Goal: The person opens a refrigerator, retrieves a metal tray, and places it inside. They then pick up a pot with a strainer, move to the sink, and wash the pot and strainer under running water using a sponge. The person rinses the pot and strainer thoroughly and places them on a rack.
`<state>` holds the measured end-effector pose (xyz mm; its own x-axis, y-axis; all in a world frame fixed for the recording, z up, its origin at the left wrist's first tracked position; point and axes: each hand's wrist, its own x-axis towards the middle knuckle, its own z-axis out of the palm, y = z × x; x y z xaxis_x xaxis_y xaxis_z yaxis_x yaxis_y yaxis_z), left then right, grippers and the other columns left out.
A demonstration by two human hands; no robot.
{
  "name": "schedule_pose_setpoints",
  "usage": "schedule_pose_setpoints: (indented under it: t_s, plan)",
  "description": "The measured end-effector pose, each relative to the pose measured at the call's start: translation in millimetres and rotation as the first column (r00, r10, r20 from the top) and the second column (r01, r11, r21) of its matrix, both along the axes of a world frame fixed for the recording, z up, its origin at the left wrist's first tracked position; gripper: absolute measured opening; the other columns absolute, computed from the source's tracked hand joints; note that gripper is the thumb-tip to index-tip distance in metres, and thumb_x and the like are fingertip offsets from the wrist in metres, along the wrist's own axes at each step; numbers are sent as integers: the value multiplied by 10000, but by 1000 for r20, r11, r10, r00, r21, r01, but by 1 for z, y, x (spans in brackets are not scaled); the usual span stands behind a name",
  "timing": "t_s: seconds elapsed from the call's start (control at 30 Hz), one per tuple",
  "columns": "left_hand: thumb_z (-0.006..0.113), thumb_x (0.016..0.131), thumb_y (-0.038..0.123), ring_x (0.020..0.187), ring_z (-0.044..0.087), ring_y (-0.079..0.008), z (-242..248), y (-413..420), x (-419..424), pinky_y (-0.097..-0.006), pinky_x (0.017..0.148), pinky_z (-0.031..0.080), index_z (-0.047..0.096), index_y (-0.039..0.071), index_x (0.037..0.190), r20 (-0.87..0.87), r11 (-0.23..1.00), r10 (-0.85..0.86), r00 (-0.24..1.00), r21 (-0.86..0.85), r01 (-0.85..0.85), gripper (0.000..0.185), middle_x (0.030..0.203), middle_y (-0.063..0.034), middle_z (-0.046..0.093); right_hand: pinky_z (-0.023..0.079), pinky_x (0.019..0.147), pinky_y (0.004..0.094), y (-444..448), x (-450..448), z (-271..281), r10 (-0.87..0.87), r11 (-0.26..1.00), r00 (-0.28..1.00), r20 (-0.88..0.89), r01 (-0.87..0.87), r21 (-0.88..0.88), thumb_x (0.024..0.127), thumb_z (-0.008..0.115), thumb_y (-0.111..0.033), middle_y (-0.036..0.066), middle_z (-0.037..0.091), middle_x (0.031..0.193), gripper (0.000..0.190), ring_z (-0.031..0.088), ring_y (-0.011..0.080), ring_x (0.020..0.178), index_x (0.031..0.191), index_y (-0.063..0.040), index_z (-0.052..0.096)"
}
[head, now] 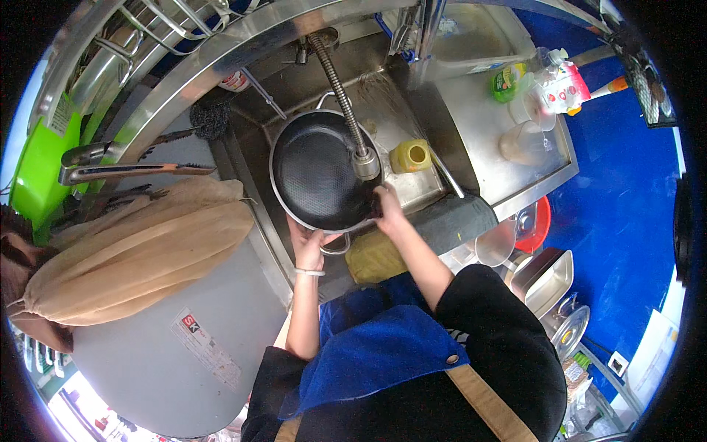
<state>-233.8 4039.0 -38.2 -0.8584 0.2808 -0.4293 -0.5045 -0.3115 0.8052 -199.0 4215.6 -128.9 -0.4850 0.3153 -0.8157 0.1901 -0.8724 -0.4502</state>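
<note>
A dark, textured wok with metal loop handles (315,171) is over a stainless steel sink (381,105), under the nozzle of a flexible metal spray hose (364,164). My left hand (309,243), with a pale band at its wrist, grips the wok's near rim beside the lower loop handle. At the wok's right edge is my right hand (388,209), slightly blurred; its fingertips are at the inner wall, and whether it holds anything is hidden. A cut yellow plastic container (410,156) stands in the sink to the right.
Left of the sink lie a tan cloth (149,254), metal tongs (132,172) and a dark scouring pad (210,119). A yellow cloth (378,257) hangs at the sink's front. Bottles, including a green one (507,83), and plastic cups stand on the right steel counter (475,121).
</note>
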Motion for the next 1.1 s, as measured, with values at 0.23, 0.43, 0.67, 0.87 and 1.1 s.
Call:
schedule_pose_setpoints:
  t_s: [0.23,0.43,0.67,0.87,1.1]
  plan:
    - [355,700,-166,1096,511,-342,-39,2,-1,-482,800,550,150,195,1383,97,977,-75,992,207,54,800,1325,-142,348,455,768,310,51,-8,5,235,506,953,193,-290,812,772,552,25,111,568,990,452,554,182,863,1201,-39,429]
    - [376,660,-140,993,570,-295,-41,12,-14,-486,793,551,213,181,1365,116,955,-178,977,260,143,792,1265,-132,429,476,748,296,88,-6,51,-20,965,995,-100,45,257,785,596,-38,76,573,953,419,567,168,823,1174,-38,440]
    - [396,669,-128,673,587,-145,-53,42,-25,-533,829,513,263,115,1345,179,932,-246,953,315,181,731,1200,-126,499,466,823,322,125,12,18,238,624,950,203,-310,718,777,591,-62,158,612,1014,400,595,250,914,1156,36,511]
    - [452,871,38,985,584,-295,-74,68,-39,-417,893,503,383,-76,1180,227,807,-589,775,110,581,336,1137,-200,529,453,841,430,127,-17,131,0,-137,912,410,-406,904,722,590,-26,291,583,990,445,571,423,930,1163,-24,533]
    - [566,844,166,912,583,-290,-148,137,-71,-470,787,517,499,-10,1049,676,908,-283,681,417,-36,278,987,-175,576,474,788,428,147,-20,185,-19,-344,882,472,-449,825,714,578,3,248,605,925,472,597,392,863,1179,-56,525]
